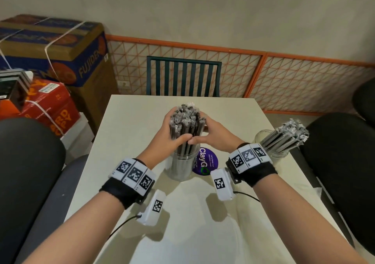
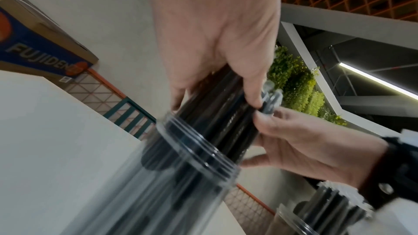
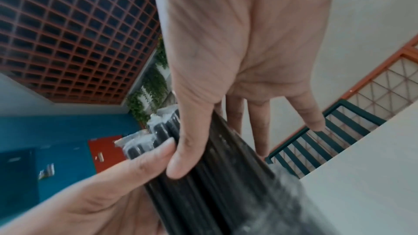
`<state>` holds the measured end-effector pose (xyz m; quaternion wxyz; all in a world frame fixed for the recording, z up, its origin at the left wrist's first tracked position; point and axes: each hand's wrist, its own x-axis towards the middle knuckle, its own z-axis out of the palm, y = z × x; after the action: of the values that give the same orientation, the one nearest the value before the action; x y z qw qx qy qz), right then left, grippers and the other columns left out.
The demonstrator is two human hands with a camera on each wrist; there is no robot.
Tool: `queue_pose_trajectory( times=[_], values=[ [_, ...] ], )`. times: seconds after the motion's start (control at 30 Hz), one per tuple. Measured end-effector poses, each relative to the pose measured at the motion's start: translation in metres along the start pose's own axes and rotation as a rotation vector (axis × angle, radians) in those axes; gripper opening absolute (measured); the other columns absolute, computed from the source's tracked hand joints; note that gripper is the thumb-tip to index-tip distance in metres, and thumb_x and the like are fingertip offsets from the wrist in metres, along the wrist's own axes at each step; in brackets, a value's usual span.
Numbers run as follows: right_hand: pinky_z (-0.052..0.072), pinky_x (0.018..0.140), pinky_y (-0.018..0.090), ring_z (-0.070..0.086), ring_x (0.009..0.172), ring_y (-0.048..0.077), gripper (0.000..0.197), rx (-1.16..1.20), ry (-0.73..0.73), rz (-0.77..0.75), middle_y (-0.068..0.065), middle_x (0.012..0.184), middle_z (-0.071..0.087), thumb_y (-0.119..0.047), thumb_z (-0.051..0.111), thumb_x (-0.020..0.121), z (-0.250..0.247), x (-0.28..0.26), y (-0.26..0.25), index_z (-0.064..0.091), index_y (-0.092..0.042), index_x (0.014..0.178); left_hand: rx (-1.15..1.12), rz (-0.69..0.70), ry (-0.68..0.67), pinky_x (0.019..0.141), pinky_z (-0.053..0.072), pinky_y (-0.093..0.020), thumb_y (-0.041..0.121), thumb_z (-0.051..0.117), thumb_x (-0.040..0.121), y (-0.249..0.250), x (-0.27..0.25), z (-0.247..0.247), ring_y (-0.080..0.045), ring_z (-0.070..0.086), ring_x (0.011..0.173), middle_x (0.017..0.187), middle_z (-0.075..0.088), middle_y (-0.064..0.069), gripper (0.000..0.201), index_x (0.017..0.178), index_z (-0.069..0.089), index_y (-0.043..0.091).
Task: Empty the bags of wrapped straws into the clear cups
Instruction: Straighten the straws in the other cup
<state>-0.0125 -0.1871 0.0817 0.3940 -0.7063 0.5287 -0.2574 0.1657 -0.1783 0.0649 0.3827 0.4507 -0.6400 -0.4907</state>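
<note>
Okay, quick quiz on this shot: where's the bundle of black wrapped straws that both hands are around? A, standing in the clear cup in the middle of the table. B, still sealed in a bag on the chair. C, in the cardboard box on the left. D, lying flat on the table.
A: the left hand and right hand wrap the bundle of straws, whose lower ends stand inside the clear cup.

Two hands (image 1: pixel 168 130) (image 1: pixel 215 133), two clear cups (image 1: pixel 181 166) (image 1: pixel 263 136), two straw bundles (image 1: pixel 186 121) (image 1: pixel 288 134), one table (image 1: pixel 223 223), one chair (image 1: pixel 183 76), two boxes (image 1: pixel 67 46) (image 1: pixel 50 105), one purple sticker (image 1: pixel 207 160)
</note>
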Motion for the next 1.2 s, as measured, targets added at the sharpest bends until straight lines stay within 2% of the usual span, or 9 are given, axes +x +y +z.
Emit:
queue_pose_trajectory(
  times=[0.07,0.17,0.33,0.47,0.67,0.8,0.97,1.1,1.2],
  values=[
    [0.025,0.112,0.023,0.034,0.133,0.008,0.101,-0.065,-0.108,0.011,-0.002,0.148,0.038,-0.017,0.079,0.072,-0.002,-0.004,0.004,0.014,-0.024,0.149,0.031,-0.041,-0.075,0.107,0.029,-0.024,0.016,0.071,0.08,-0.004,-0.001,-0.009,-0.005,0.035,0.127,0.152,0.03,-0.001,0.096,0.149,0.006,0.026],
    [0.016,0.118,0.03,0.02,0.142,0.007,0.11,-0.111,-0.225,0.053,-0.006,0.157,0.022,-0.023,0.08,0.071,-0.001,-0.008,0.018,0.004,-0.026,0.15,0.079,-0.115,-0.085,0.105,0.025,-0.024,0.024,0.077,0.073,-0.012,-0.005,-0.016,-0.008,0.029,0.135,0.155,0.025,0.0,0.108,0.149,0.0,0.029],
    [0.013,0.118,0.027,0.023,0.139,0.004,0.092,0.003,-0.213,0.049,-0.002,0.155,0.026,-0.014,0.075,0.077,0.001,-0.007,0.02,0.017,-0.019,0.149,0.042,-0.12,0.028,0.105,0.024,-0.024,0.031,0.076,0.073,-0.013,-0.011,-0.002,-0.014,0.025,0.141,0.156,0.022,-0.001,0.11,0.149,-0.003,0.027],
    [0.024,0.118,0.04,0.033,0.138,0.012,0.079,-0.042,-0.121,0.062,0.0,0.149,0.04,-0.021,0.075,0.076,0.009,-0.001,0.022,0.032,-0.019,0.142,0.077,-0.108,0.075,0.116,0.02,-0.051,0.059,0.075,0.058,-0.015,-0.011,0.013,-0.018,0.027,0.141,0.155,0.024,0.002,0.118,0.146,-0.001,0.038],
    [0.033,0.112,0.031,0.043,0.13,0.011,0.068,-0.024,0.053,-0.011,0.004,0.141,0.049,-0.017,0.071,0.08,0.002,-0.005,0.005,0.037,-0.016,0.139,0.124,-0.035,0.083,0.114,0.024,-0.05,0.026,0.07,0.08,-0.004,0.001,0.002,-0.019,0.04,0.133,0.126,0.044,0.013,0.079,0.144,0.022,0.025],
    [0.031,0.106,0.025,0.041,0.134,0.017,0.078,-0.138,-0.022,0.019,0.005,0.144,0.045,-0.023,0.075,0.076,-0.004,-0.01,0.001,0.032,-0.017,0.141,0.129,-0.035,0.021,0.114,0.028,-0.041,0.03,0.077,0.072,-0.007,-0.001,-0.011,-0.017,0.036,0.136,0.145,0.041,0.003,0.094,0.146,0.019,0.024],
    [0.025,0.117,0.042,0.031,0.14,0.018,0.1,-0.246,-0.119,0.101,0.004,0.152,0.034,-0.036,0.08,0.07,-0.006,-0.011,0.023,0.02,-0.016,0.148,0.094,-0.057,-0.014,0.116,0.023,-0.038,0.042,0.078,0.064,-0.02,-0.011,-0.014,-0.012,0.025,0.141,0.155,0.026,0.004,0.111,0.149,0.01,0.025],
    [0.02,0.119,0.036,0.023,0.143,0.013,0.103,-0.168,-0.104,0.082,0.0,0.155,0.027,-0.029,0.079,0.072,0.0,-0.01,0.022,0.013,-0.019,0.15,0.11,-0.071,0.049,0.115,0.022,-0.052,0.076,0.07,0.047,-0.024,-0.015,0.001,-0.015,0.022,0.143,0.156,0.02,0.004,0.125,0.146,0.004,0.036],
    [0.019,0.12,0.04,0.021,0.143,0.01,0.102,-0.095,-0.096,0.055,-0.002,0.157,0.024,-0.032,0.076,0.073,0.004,-0.006,0.018,0.009,-0.027,0.149,0.065,-0.078,0.09,0.116,0.017,-0.054,0.073,0.069,0.049,-0.02,-0.013,0.012,-0.015,0.017,0.144,0.158,0.009,0.004,0.127,0.146,-0.006,0.038]
  ],
)
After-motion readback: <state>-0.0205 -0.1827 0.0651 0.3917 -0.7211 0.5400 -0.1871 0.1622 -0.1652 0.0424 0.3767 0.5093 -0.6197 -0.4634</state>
